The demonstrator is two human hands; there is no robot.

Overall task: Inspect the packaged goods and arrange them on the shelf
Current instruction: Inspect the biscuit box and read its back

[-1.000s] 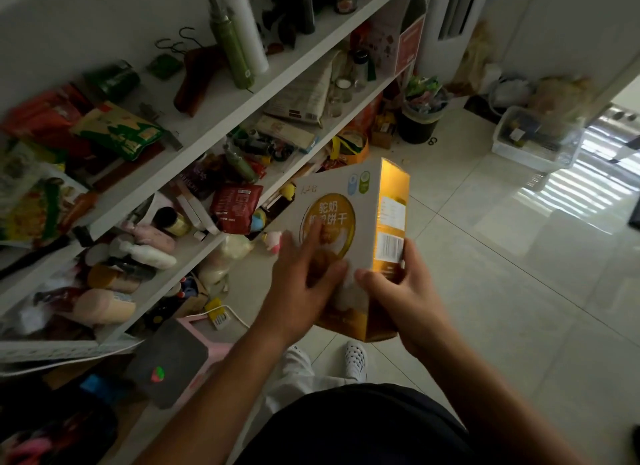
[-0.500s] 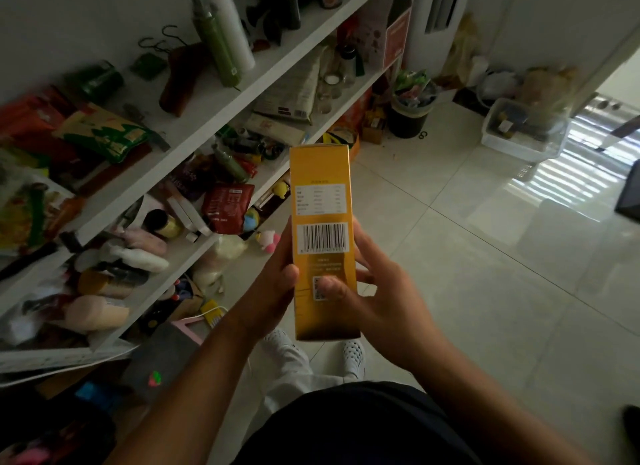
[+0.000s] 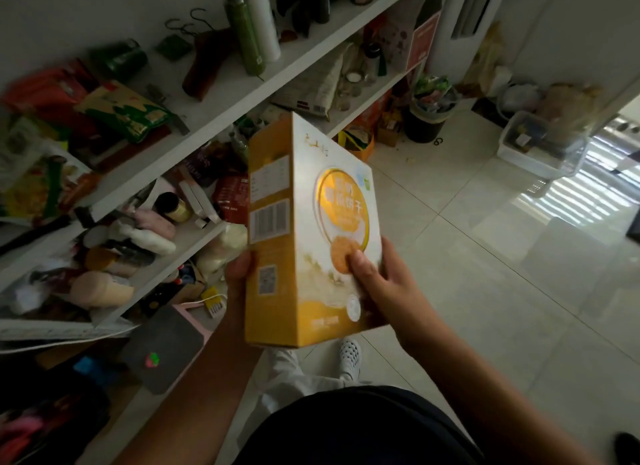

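- Cardboard, gold and white, makes up the biscuit box [image 3: 311, 229], which is held upright and slightly tilted in mid-air in front of the person, above the tiled floor [image 3: 485, 274] and just to the right of the white shelves [image 3: 221, 114].
- Its narrow gold side with the barcode faces left, and the broad white front with a round gold emblem and a printed biscuit faces the camera.
- The left hand [image 3: 239, 274] wraps the lower part of the barcode side, thumb showing at the box's edge; its other fingers are hidden behind the carton.
- The right hand [image 3: 377, 284] is closed on the lower right of the front, thumb pressed flat on the printed biscuit and fingers curled round the far edge.
- Both hands grip the same carton low down, so the top half stands free.
- Judging by its look, this is a light, stiff carton with a smooth, possibly glossy skin; the panels would likely dent if squeezed hard, and the contents are probably brittle.
- The safest hold seems to be across the two narrow sides near the middle, where the folded edges give stiffness.
- The shelves are crowded with packets, bottles and tubes, so a clear slot is not obvious from here.
- The inspection step looks under way; shelving is not yet done.
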